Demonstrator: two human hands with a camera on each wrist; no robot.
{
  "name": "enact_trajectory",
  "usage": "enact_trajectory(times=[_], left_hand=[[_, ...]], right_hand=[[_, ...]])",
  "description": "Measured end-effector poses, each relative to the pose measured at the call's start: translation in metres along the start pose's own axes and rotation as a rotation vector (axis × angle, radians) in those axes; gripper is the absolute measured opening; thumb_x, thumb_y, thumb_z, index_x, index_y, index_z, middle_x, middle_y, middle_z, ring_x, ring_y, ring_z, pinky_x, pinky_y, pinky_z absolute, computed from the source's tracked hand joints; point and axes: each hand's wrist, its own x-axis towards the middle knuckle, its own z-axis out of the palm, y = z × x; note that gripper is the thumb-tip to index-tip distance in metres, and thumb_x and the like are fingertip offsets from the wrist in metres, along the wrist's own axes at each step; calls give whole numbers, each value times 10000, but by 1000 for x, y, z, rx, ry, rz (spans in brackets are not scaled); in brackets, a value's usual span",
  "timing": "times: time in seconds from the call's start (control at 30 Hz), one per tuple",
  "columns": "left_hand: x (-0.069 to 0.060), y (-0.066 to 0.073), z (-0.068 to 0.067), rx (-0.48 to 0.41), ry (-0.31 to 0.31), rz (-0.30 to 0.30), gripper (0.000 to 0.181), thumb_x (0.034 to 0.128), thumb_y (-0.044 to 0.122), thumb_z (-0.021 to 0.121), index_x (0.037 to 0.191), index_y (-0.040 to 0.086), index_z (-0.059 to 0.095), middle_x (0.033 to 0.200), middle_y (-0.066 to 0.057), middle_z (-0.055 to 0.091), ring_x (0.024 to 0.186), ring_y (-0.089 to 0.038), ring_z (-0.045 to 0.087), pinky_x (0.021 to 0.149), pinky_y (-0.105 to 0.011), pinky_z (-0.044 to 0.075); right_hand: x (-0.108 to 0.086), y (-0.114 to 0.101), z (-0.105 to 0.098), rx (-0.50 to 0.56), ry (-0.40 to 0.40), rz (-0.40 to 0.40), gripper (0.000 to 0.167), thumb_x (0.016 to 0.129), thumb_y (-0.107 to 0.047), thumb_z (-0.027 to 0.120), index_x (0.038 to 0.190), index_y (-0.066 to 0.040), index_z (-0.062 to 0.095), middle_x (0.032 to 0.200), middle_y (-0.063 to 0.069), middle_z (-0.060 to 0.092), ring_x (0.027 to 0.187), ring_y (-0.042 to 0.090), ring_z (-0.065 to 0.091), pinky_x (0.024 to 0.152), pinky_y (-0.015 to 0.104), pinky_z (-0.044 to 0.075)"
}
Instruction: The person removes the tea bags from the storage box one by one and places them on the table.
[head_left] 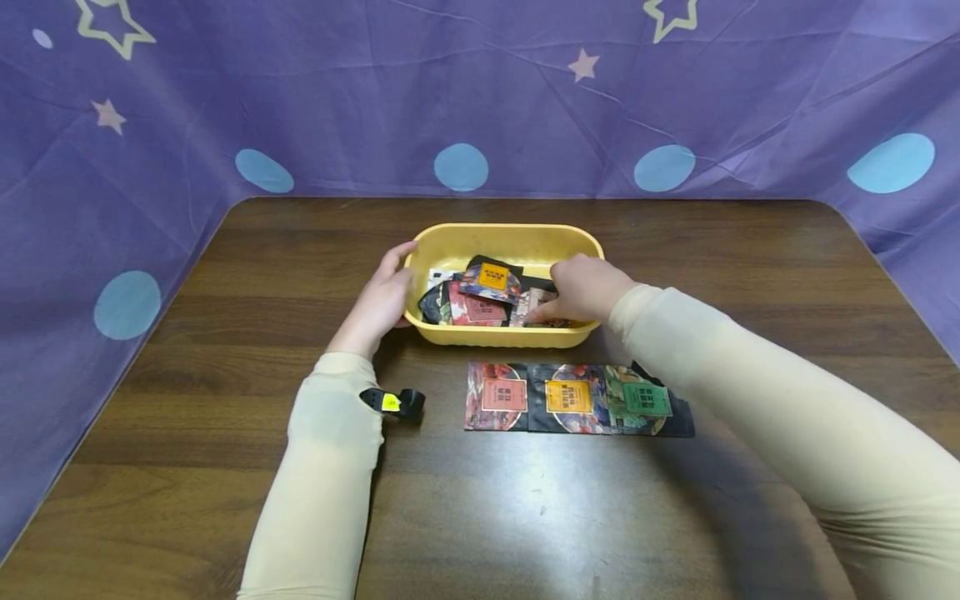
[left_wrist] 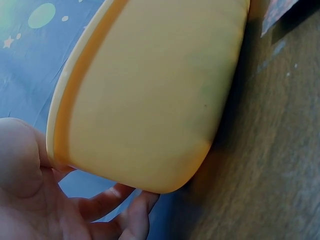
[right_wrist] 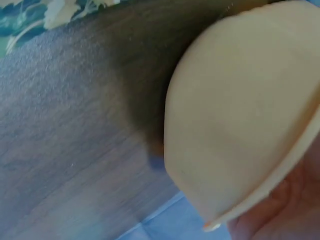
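Head view showed the left hand (head_left: 377, 300) partly curled round the tub (head_left: 506, 337), seemingly steadying it, while the right hand (head_left: 590, 289) dipped among packets (head_left: 482, 312), its hidden fingertips' hold unclear.

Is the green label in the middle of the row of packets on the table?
No, there the orange label sits between the pink label and the green label.
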Motion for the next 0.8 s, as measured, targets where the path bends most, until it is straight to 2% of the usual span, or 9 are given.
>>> enact_trajectory(times=[0.1, 0.27, 0.53, 0.7, 0.8], left_hand=[[-1, 1, 0, 6, 0, -3, 547, 1041, 197, 259, 1577, 293, 215, 1450, -221, 412, 976, -273, 550, 647, -287, 518], [-2, 2, 0, 15, 1, -4, 549, 1039, 198, 257, 1578, 292, 212, 1445, -226, 413, 964, -270, 552, 644, -286, 513], [-2, 2, -2, 9, -3, -7, 551, 1040, 192, 253, 1581, 283, 199, 1445, -233, 403, 991, -282, 551, 641, -278, 522], [-1, 1, -1, 15, -3, -3, 553, 1038, 195, 253, 1582, 278, 198, 1428, -243, 413, 978, -273, 556, 643, -280, 524], [-1, 1, -1, 26, -3, -4, 552, 1039, 196, 251, 1582, 279, 196, 1438, -239, 409, 991, -277, 555, 650, -282, 520]], right_hand=[[0, -5, 3, -43, -14, 34, 551, 875, -652, 606, 758, -113, 614, 708, 32, 544, 644, 196, 542, 581, 316, 428], [2, -9, 9, -76, 25, 54, 563, 879, -672, 578, 665, -153, 615, 695, 32, 579, 643, 209, 564, 560, 342, 455], [3, -10, 11, -86, 60, 31, 521, 852, -640, 646, 675, -152, 605, 784, 66, 632, 723, 240, 596, 645, 417, 533], [3, -9, 11, -74, 57, 5, 433, 841, -565, 710, 684, -170, 629, 804, 59, 655, 771, 241, 623, 711, 432, 548], [3, -8, 10, -69, 49, 5, 378, 837, -527, 734, 737, -167, 678, 878, 86, 704, 845, 269, 668, 760, 457, 564]])
